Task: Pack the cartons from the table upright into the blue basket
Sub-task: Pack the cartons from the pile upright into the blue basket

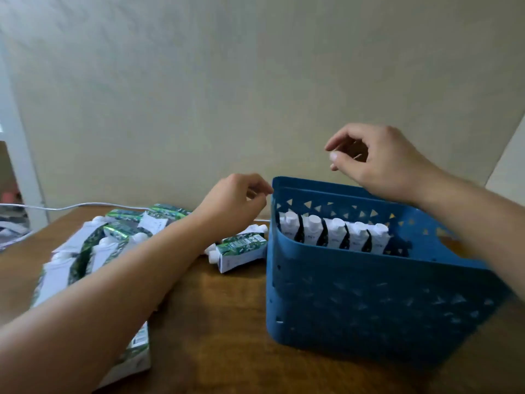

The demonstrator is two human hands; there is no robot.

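The blue basket (369, 302) stands on the wooden table at the right, with a row of several white-capped cartons (335, 231) upright along its far side. My left hand (235, 200) hovers just left of the basket's far left corner, fingers loosely curled and holding nothing. My right hand (380, 160) hangs above the basket's back rim, fingers loosely curled, nothing in it. A heap of green and white cartons (93, 248) lies flat on the table at the left, partly hidden by my left forearm. One carton (241, 251) lies on its side right beside the basket.
A white cable (71, 206) runs along the table's far edge at the left. A beige wall rises close behind the table. Bare wooden table top (221, 336) shows in front of the basket's left side.
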